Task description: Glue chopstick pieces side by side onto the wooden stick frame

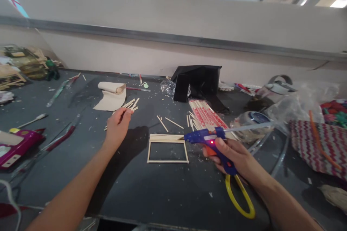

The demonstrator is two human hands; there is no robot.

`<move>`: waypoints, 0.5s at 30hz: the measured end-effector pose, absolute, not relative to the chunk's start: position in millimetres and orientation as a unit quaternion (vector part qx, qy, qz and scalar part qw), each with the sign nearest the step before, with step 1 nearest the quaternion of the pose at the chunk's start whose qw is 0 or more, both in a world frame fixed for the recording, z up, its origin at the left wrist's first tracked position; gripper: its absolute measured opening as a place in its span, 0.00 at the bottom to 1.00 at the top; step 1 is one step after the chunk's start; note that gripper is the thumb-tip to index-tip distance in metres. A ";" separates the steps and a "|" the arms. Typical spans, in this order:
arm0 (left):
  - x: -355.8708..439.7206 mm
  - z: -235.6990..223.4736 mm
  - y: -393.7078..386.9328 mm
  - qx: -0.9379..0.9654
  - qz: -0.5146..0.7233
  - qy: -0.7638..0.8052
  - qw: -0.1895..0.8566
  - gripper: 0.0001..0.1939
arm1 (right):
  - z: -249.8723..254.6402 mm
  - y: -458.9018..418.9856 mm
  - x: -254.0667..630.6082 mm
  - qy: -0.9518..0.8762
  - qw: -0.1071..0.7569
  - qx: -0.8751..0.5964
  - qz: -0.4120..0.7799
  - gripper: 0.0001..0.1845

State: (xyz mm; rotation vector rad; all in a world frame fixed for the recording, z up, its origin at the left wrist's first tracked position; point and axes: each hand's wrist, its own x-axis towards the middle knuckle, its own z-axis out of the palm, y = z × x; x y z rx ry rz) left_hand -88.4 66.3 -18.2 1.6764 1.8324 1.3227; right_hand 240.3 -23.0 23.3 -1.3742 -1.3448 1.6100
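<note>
My right hand [235,155] grips a blue hot glue gun [206,136], its red light lit and a clear glue stick [249,126] in its back. The nozzle is at the right part of a small rectangular frame of wooden sticks [168,161]; whether it touches cannot be told. Several sticks [164,138] lie side by side along the frame's far edge. Beyond the frame to the left, my left hand [118,121] has its fingers pinched beside a loose pile of short sticks [132,104]. What lies between those fingertips is hidden.
A partly unrolled beige cloth [111,97], a black folded sheet [200,79] and red-and-white packaged sticks [207,113] lie farther back. A yellow loop handle [252,212] is below my right hand. A magenta device [20,148] stands left; a striped knitted piece [311,144] lies right.
</note>
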 end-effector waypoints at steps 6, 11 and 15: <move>-88.3 -17.5 66.6 0.586 0.466 0.640 0.173 0.14 | 25.1 -15.2 188.6 -0.585 0.257 -0.524 0.564 0.31; -86.7 -14.1 65.1 0.589 0.463 0.639 0.176 0.14 | 15.6 -5.7 168.2 -0.635 0.246 -0.519 0.518 0.31; -85.4 -12.0 64.4 0.595 0.460 0.636 0.175 0.13 | 10.9 -2.8 162.1 -0.642 0.236 -0.518 0.513 0.32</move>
